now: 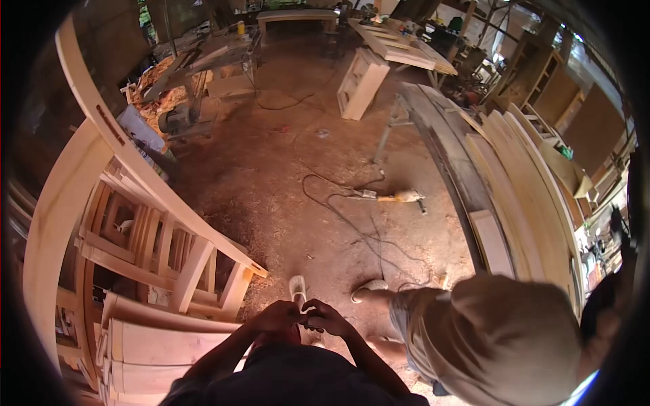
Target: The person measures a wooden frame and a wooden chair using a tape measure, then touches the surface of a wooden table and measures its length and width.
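My left hand (281, 315) and my right hand (325, 317) meet in front of my body at the bottom middle of the view. Fingers on both are curled. A small dark object (311, 327) shows between them, mostly covered by the right hand's fingers, too small and dim to name. The left hand's fingertips are largely hidden. Just beyond the hands, a shoe (298, 287) stands on the dusty floor.
At right stands another person in a beige shirt (501, 338), close to me. A corded power tool (403, 196) lies ahead with its cable looped over the floor. Wooden frames (193, 274) stack at left; long boards (521, 196) lie at right. A workbench (406, 47) stands farther back.
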Tool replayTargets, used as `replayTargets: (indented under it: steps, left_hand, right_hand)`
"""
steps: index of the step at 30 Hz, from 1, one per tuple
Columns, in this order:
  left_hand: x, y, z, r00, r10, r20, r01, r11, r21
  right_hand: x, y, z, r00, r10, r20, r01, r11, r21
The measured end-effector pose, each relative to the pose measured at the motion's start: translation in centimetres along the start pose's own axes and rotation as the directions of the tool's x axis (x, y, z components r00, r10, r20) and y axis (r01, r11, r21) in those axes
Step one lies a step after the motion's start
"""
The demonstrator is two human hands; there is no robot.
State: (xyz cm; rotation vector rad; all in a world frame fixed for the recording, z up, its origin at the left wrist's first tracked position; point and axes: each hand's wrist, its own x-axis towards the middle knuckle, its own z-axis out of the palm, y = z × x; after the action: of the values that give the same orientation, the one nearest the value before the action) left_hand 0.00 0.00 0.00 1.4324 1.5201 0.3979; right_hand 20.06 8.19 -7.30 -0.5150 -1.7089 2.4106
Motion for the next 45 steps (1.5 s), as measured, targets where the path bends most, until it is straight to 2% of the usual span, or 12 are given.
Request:
replayTargets:
  steps: [3,5,9,13,16,24,26,33,36,39,42,45]
  left_hand:
    - [0.8,-3.3,-5.3,0.983,-0.158,-0.096,0.117,0.933,-0.341]
    - [2.9,-4.5,-9.5,0.914,-0.249,-0.319,-0.093,0.639,-0.764]
    - [6.4,-7.1,-22.4,0.784,-0.323,-0.530,-0.425,0.342,-0.838]
    - [8.3,-10.0,-33.8,0.329,-0.228,-0.916,-0.375,0.859,-0.349]
    - [10.8,-10.3,-42.8,0.330,-0.616,-0.715,-0.584,0.461,-0.667]
    - [27.9,-11.2,-58.9,0.324,-0.456,-0.829,-0.466,0.686,-0.559]
    - [30.9,-12.3,-64.6,0.302,-0.583,-0.754,-0.585,0.512,-0.630]
    - [45.1,-14.8,-77.8,0.179,-0.604,-0.777,-0.556,0.589,-0.587]
    - [52.7,-17.9,-80.0,0.000,-0.680,-0.733,-0.394,0.674,-0.625]
    - [59.1,-29.6,-81.2,0.114,-0.787,-0.606,-0.397,0.523,-0.754]
    - [66.1,-30.6,-80.6,0.267,-0.894,-0.359,-0.508,0.186,-0.841]
    - [73.5,-37.1,-81.3,0.206,-0.920,-0.333,-0.357,0.246,-0.901]
  right_hand:
    - [7.4,0.2,-2.9,0.986,0.067,0.156,-0.073,0.997,0.035]
    - [12.6,-1.0,-7.8,0.963,0.159,0.216,-0.138,0.984,-0.109]
    - [20.4,-1.4,-17.1,0.835,0.547,0.068,-0.479,0.781,-0.401]
    - [23.1,-0.3,-27.7,0.791,0.600,-0.121,-0.567,0.643,-0.515]
    - [22.9,-0.9,-34.6,0.860,0.466,-0.207,-0.498,0.682,-0.536]
    - [30.5,-10.5,-48.6,0.817,0.368,-0.445,-0.523,0.798,-0.300]
    - [33.0,-15.8,-51.7,0.762,0.420,-0.492,-0.575,0.789,-0.218]
    - [44.2,-23.5,-65.9,0.803,0.396,-0.445,-0.579,0.696,-0.425]
    - [50.1,-21.5,-70.8,0.858,0.353,-0.372,-0.491,0.777,-0.394]
    - [55.8,-21.8,-74.3,0.969,-0.001,-0.246,-0.162,0.751,-0.640]
    - [60.5,-24.3,-78.0,0.868,0.260,-0.424,-0.406,0.863,-0.302]
    - [65.6,-26.0,-82.9,0.760,0.371,-0.534,-0.413,0.910,0.045]
